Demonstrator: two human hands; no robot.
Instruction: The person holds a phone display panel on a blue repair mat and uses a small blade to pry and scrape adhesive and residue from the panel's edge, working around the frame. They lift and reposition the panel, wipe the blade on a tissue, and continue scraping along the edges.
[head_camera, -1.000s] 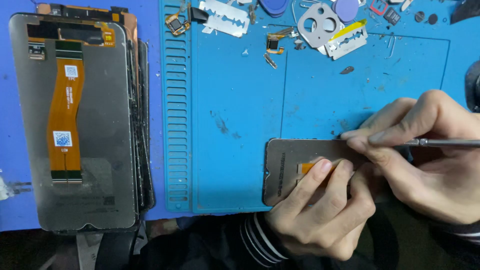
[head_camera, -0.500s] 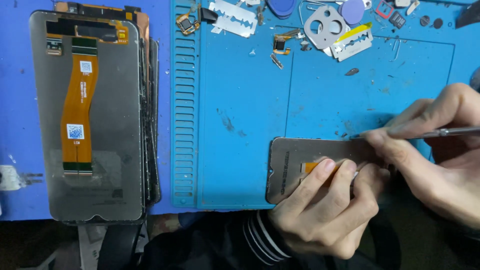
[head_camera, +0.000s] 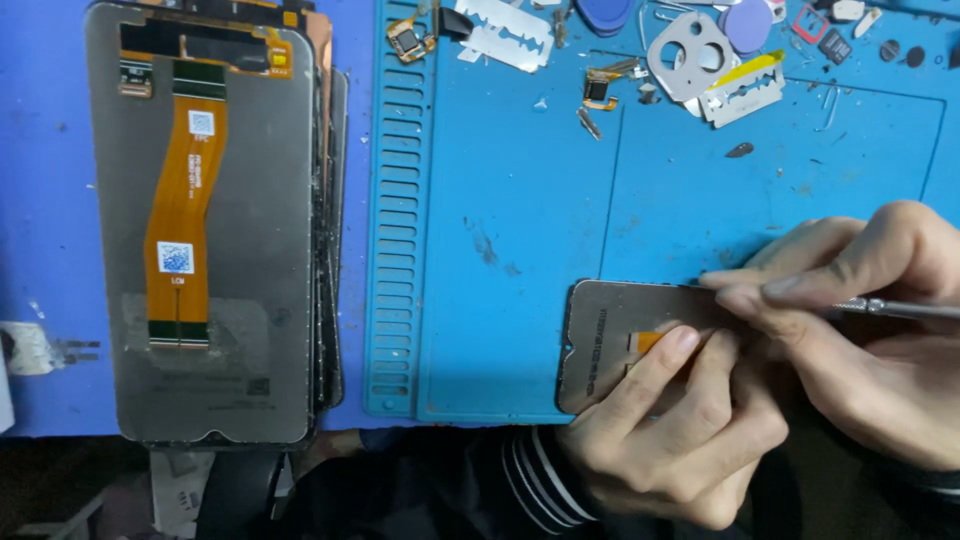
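Phone screen panel (head_camera: 610, 340) lies face down at the near edge of the blue work mat (head_camera: 520, 200), right of centre. Left hand (head_camera: 670, 440) pins it, fingers curled with fingertips (head_camera: 685, 342) pressed on its back. Right hand (head_camera: 870, 330) pinches a thin metal tool (head_camera: 900, 309), fingers closed on the shaft, tip hidden. Stack of screen panels (head_camera: 215, 230) at the mat's left edge.

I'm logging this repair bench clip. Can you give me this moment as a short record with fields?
Surface: blue mat
Left hand: fingers pressing on a phone screen, which lies back up at the mat's near edge
Right hand: holds a thin metal tool over the screen; tip hidden
Left side: stack of screens, orange flex cable on the top one
Far edge: razor blades, small parts
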